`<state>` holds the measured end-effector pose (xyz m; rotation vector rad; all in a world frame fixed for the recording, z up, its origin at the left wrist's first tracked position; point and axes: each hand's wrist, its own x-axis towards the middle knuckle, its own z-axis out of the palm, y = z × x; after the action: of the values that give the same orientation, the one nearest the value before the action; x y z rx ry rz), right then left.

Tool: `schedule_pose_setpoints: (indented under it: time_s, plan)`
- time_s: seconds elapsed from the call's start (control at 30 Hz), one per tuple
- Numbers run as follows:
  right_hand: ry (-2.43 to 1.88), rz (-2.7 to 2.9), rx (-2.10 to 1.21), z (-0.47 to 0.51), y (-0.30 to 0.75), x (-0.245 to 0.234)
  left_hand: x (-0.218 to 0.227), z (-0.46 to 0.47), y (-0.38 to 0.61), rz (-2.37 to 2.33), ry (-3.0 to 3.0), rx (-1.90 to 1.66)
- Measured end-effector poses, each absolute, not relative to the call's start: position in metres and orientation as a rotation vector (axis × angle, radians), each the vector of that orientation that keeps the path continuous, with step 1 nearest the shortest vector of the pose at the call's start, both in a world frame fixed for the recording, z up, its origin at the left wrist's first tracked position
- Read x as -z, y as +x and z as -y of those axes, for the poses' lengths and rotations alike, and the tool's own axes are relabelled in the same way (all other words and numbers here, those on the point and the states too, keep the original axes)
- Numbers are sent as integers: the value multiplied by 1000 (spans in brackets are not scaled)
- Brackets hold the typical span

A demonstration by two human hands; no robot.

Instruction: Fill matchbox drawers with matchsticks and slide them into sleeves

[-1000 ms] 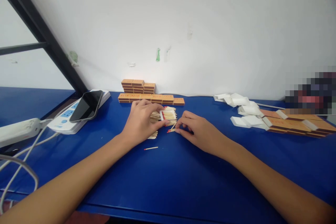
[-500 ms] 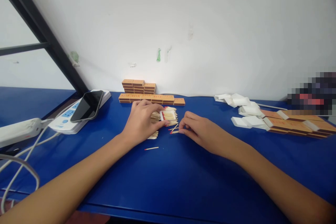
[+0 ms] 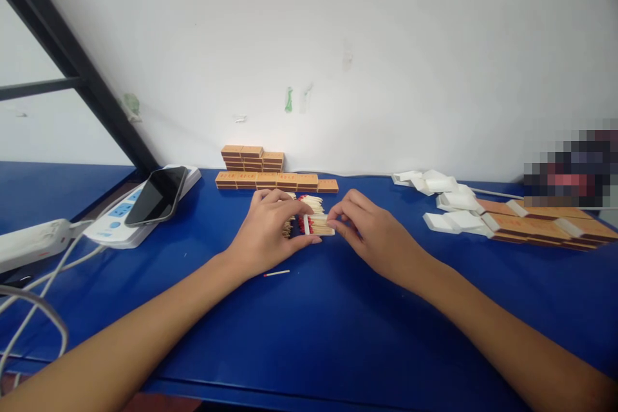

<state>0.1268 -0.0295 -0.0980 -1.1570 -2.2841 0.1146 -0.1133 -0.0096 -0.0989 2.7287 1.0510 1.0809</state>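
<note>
Between my hands is a small white matchbox tray [image 3: 306, 224] with red-tipped matches [image 3: 318, 224] lying in it. My left hand [image 3: 270, 224] is closed on the tray's left part, thumb at the near side and fingers at the far side. With thumb and forefinger pinched, my right hand [image 3: 364, 225] holds matches at the tray's right end; how many is hidden. Behind the tray lies a pile of loose matches [image 3: 311, 203], and more show partly under my left hand. One single match [image 3: 277, 273] rests on the table nearer me.
Orange matchboxes [image 3: 266, 181] stand in a row and stacks by the wall. To the right lie white empty trays [image 3: 456, 221] and more stacked matchboxes [image 3: 526, 230]. On the left are a power strip [image 3: 113, 232], a phone [image 3: 157, 196] and white cables [image 3: 46, 296] on the blue table [image 3: 309, 335].
The tray has come nearer and slightly right, held in my left hand. My right hand has brought the loose matches from the table to the tray's right end.
</note>
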Motion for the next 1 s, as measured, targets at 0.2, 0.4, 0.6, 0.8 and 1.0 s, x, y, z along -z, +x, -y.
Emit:
schedule_pose_setpoints:
  time_s: [0.2, 0.4, 0.6, 0.8, 1.0]
  plan:
    - [-1149, 2315, -129, 31, 126, 98, 97, 10, -113, -1075, 2722, -1057]
    - [-1060, 2220, -200, 33, 125, 91, 97, 7, -116, -1069, 2716, -1131]
    - [-1137, 2335, -233, 28, 130, 99, 98, 1, -121, -1269, 2665, -1143]
    - [-1172, 2437, -324, 26, 133, 105, 97, 0, -120, -1235, 2684, -1155]
    - [-1244, 2440, -413, 27, 131, 104, 96, 3, -119, -1257, 2671, -1125]
